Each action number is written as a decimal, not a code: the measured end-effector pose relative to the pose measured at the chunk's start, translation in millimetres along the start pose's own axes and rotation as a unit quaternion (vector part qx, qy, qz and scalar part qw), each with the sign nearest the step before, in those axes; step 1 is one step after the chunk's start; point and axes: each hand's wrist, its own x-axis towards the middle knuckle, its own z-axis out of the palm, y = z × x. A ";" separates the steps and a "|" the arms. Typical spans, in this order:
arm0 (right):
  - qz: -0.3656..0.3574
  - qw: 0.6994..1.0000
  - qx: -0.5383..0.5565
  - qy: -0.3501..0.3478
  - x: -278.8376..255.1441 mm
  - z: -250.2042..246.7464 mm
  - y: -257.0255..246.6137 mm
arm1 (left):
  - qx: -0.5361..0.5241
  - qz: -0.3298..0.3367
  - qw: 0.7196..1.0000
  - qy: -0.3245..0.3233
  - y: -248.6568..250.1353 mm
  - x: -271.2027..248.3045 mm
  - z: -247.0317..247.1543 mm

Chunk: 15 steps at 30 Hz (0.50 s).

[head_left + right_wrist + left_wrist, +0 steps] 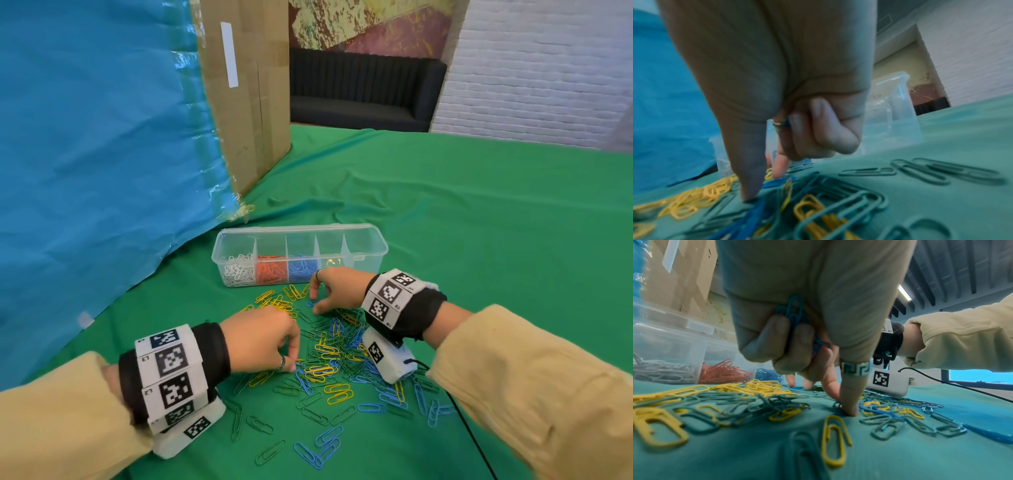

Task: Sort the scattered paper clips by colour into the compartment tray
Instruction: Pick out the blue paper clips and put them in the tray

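Yellow, green and blue paper clips [329, 359] lie scattered on the green cloth. The clear compartment tray [373, 257] stands behind them and holds white, red and blue clips, plus a few yellow ones. My left hand [291, 365] keeps several blue clips [795, 313] under its curled fingers. Its thumb and forefinger [842, 407] press on another blue clip on the cloth. My right hand [314, 303] is just in front of the tray. Its thumb and forefinger [764, 185] pinch a blue clip [777, 181] lying on the cloth, with the other fingers curled.
A large cardboard box [246, 96] and a blue plastic sheet [96, 154] stand at the back left, close to the tray. A black cable [472, 442] trails from the right wrist camera across the cloth. Open green cloth [479, 222] stretches to the right.
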 end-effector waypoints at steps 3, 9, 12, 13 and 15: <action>-0.002 0.999 -0.048 -0.025 5.1 -1.3 -5.5 | -0.064 -0.003 0.998 -0.002 -6.6 0.5 3.5; -0.004 0.996 -0.062 -0.066 -1.3 -2.5 -1.4 | -0.256 -0.044 0.965 0.018 -24.0 -5.4 -3.4; 0.014 0.993 0.106 -0.057 -11.8 -9.3 0.7 | -0.395 -0.072 0.916 -0.005 -24.4 -9.7 -3.7; 0.022 0.973 0.218 -0.071 -16.1 -10.8 1.0 | -0.454 -0.080 0.887 -0.017 -23.4 -10.1 -3.5; 0.017 0.889 0.443 -0.114 -26.3 -11.9 3.7 | -0.577 -0.089 0.811 -0.034 -21.6 -9.1 -4.3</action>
